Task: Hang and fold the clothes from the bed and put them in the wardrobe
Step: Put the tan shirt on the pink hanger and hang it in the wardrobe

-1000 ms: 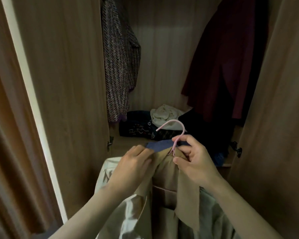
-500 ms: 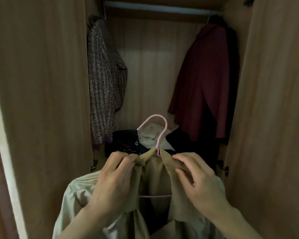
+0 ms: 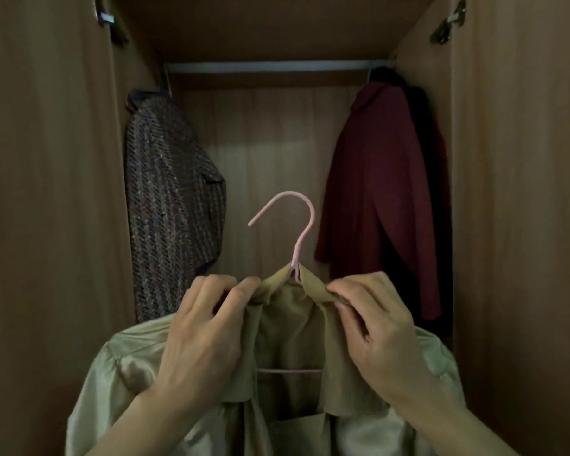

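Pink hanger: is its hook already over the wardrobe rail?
No, the hook of the pink hanger is free below the rail, while the left hand and right hand pinch the collar of the beige jacket.

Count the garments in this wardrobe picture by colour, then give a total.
Brown-and-purple tweed jacket, hanging on the left: 1
Dark red coat, hanging on the right: 1
Black garment, mostly hidden behind the red one: 1
Beige coat with shiny pale sleeves, on the pink wire hanger: 1
Total: 4
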A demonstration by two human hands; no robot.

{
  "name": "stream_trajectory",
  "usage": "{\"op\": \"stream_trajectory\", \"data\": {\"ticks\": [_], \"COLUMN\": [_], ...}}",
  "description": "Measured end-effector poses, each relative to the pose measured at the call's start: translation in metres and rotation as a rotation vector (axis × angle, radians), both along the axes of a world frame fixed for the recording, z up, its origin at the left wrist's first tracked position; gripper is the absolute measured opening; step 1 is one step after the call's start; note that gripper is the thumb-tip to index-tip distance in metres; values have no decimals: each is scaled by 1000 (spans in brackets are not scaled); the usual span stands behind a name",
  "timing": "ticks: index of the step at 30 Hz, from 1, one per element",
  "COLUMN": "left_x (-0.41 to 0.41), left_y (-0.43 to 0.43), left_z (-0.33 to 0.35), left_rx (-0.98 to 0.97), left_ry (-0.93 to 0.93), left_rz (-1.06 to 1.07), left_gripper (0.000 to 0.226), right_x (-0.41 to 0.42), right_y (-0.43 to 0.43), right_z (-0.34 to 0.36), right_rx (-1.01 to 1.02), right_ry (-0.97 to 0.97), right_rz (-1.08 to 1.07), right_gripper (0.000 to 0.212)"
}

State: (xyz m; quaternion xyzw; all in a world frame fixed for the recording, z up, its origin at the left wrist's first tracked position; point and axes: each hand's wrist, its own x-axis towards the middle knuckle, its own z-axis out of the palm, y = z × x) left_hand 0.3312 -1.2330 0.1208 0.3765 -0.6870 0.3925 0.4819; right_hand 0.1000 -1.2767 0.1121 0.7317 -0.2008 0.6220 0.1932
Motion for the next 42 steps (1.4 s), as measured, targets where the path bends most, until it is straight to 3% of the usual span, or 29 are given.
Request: {"op": "stream_trajectory", "data": {"ticks": [8,18,31,38,42], "left_x": [-27,-35,0,14,14], "left_y": [-52,-151,-348,-438,-488], "left_z": [65,124,221,284,301], "left_rx": [-175,-328,-461,-496,-489], "left_ry": [58,39,76,176,201], "left_rz": [129,46,-131,-291,-312], "left_gripper": [22,20,26,34,35], "right_x": [-17,-21,19,52,62], "right_y": [-63,-138,-261,-328,-371], "right_z": [68,129,235,290,308], "right_rx": [-237,-270,-267,-488,-526], "right_ry": [-38,-57,115,80,94], "right_rz": [-8,-66,-479,-567,-668], "right_gripper": [16,21,25,25,39]}}
